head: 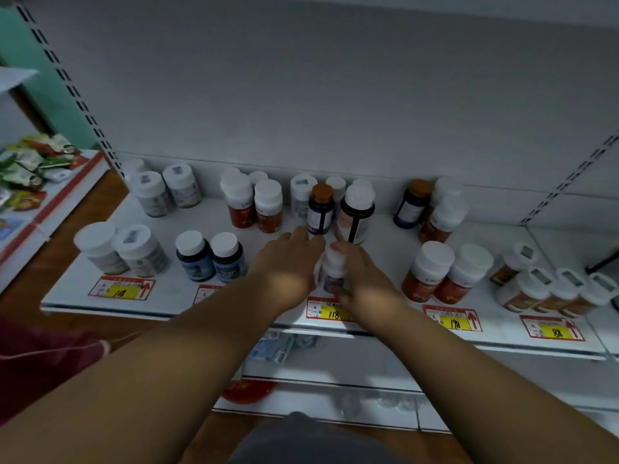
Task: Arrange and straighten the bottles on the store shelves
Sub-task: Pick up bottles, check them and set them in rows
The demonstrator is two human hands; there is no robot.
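Note:
Both hands meet at the front middle of a white shelf [80, 289]. A small white-capped bottle with a purple label [335, 267] stands between them. My right hand [360, 276] wraps it from the right, thumb low on its label. My left hand [288, 262] presses against its left side, fingers reaching toward a dark purple bottle with an orange cap [321, 209]. Right of that one stands a pink-labelled bottle with a white cap [355, 214]. Whatever lies under my left palm is hidden.
Other bottles stand in pairs along the shelf: two dark blue ones [209, 256] at front left, two red ones [442, 272] at front right, red ones [256, 205] behind. Yellow price tags [119, 289] line the front edge. Snack packets [30, 165] fill a shelf at far left.

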